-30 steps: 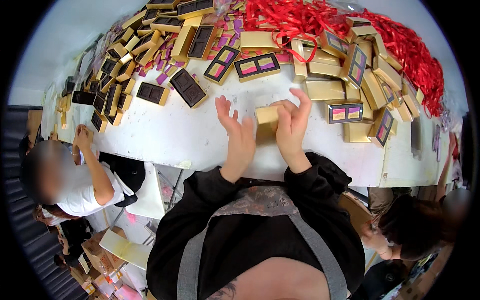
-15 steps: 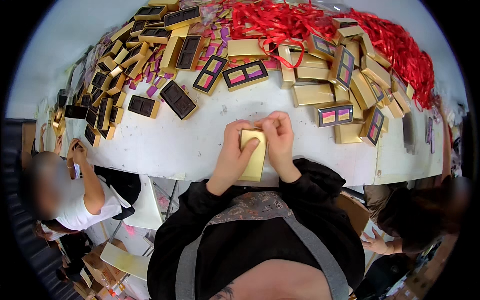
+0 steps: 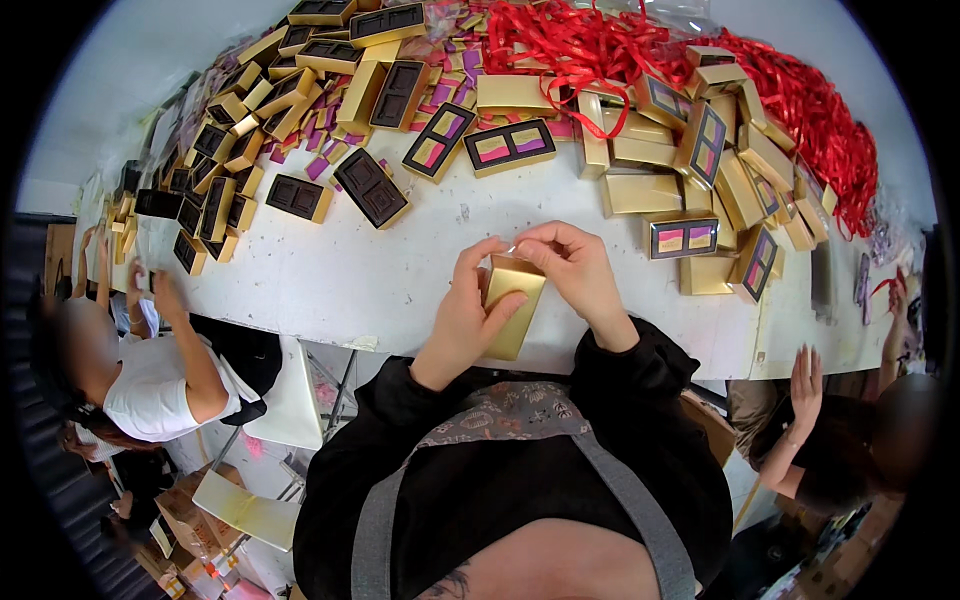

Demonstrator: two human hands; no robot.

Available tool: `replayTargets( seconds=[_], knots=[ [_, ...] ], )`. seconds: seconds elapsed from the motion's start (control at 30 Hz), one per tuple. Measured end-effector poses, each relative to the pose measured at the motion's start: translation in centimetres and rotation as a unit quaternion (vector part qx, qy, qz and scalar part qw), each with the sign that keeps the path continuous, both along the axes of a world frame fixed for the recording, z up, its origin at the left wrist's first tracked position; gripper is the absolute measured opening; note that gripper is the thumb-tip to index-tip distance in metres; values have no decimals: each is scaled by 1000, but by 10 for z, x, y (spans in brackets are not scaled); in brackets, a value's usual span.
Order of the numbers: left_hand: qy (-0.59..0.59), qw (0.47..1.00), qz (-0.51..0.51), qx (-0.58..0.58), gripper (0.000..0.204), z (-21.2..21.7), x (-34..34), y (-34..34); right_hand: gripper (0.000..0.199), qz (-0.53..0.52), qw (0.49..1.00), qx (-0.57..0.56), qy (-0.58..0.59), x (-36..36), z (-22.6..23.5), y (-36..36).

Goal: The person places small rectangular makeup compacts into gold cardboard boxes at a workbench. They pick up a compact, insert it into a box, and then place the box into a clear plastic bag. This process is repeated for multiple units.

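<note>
My left hand (image 3: pixel 458 322) is wrapped around a gold box (image 3: pixel 517 318), its thumb lying along the top face. The box is held above the table's near edge, tilted, with its far end raised a little. At that far end, the fingers of my right hand (image 3: pixel 573 266) are pinched together. A tiny pale bit shows between the fingertips of both hands, too small to name. Beyond my hands lie two gold boxes with pink and purple pieces in dark trays, a two-piece box (image 3: pixel 509 148) and another filled box (image 3: pixel 438 142).
Empty dark-lined boxes (image 3: pixel 372 188) are heaped at the left. Closed and filled gold boxes (image 3: pixel 640 193) pile up at the right, below red ribbons (image 3: pixel 800 115). Small purple and pink packets (image 3: pixel 318 166) are scattered behind. Co-workers sit at both sides; a white chair (image 3: pixel 290 400) stands left.
My right hand has shifted slightly right and away from the box's end, and the box has tilted. At the right, a co-worker's hand has risen to table level. The whole view has shifted a little.
</note>
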State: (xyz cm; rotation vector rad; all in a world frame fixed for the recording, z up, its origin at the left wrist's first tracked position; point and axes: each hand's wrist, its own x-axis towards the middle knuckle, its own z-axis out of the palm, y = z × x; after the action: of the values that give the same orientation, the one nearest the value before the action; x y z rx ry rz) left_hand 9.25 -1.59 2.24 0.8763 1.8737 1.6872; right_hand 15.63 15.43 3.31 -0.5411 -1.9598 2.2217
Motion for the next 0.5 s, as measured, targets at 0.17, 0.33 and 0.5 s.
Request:
replayTargets(
  seconds=[0.17, 0.33, 0.5],
  knots=[
    [57, 998, 17, 25, 45, -3, -9, 4, 25, 44, 986, -149, 60, 10, 16, 4],
    [58, 997, -16, 42, 38, -12, -1, 8, 31, 81, 994, -56, 50, 29, -1, 8],
    [27, 997, -50, 59, 45, 6, -18, 26, 34, -4, 996, -24, 80, 24, 11, 3]
  ],
)
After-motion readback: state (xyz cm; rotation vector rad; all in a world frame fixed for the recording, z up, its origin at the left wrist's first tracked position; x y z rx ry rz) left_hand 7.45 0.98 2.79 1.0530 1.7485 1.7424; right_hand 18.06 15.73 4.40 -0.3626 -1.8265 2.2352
